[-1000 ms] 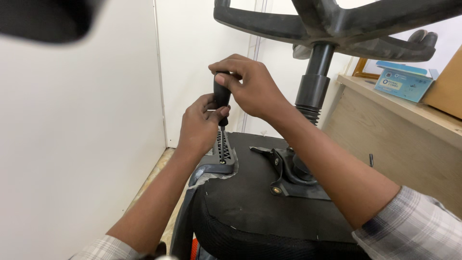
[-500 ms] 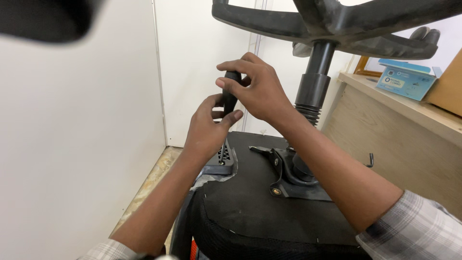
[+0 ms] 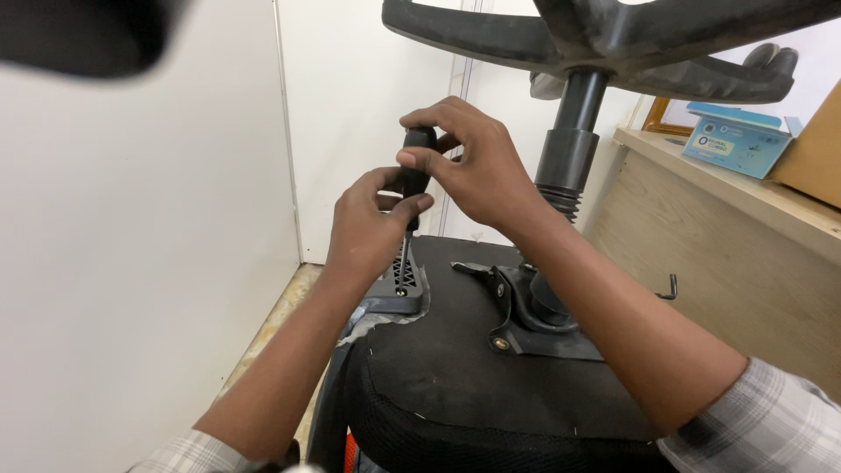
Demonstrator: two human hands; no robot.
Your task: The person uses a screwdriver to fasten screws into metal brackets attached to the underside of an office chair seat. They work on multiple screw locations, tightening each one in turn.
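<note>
An office chair lies upside down, its black seat underside [image 3: 455, 368] facing up and its star base [image 3: 613, 44] overhead. My right hand [image 3: 469, 162] grips the black handle of a screwdriver [image 3: 415, 171] held upright. My left hand [image 3: 368, 223] pinches the lower handle and steadies the shaft. The tip rests in a black ribbed bracket [image 3: 401, 285] at the seat's far left edge.
The gas cylinder column [image 3: 568, 153] and a black metal mechanism plate [image 3: 534, 315] stand right of the bracket. A wooden shelf [image 3: 745, 197] at the right carries a blue box [image 3: 731, 140] and a cardboard box. White wall panels close in the left and back.
Both hands lifted the screwdriver slightly half a second ago, then brought it back down onto the bracket. My right hand shifted its hold to the top of the handle.
</note>
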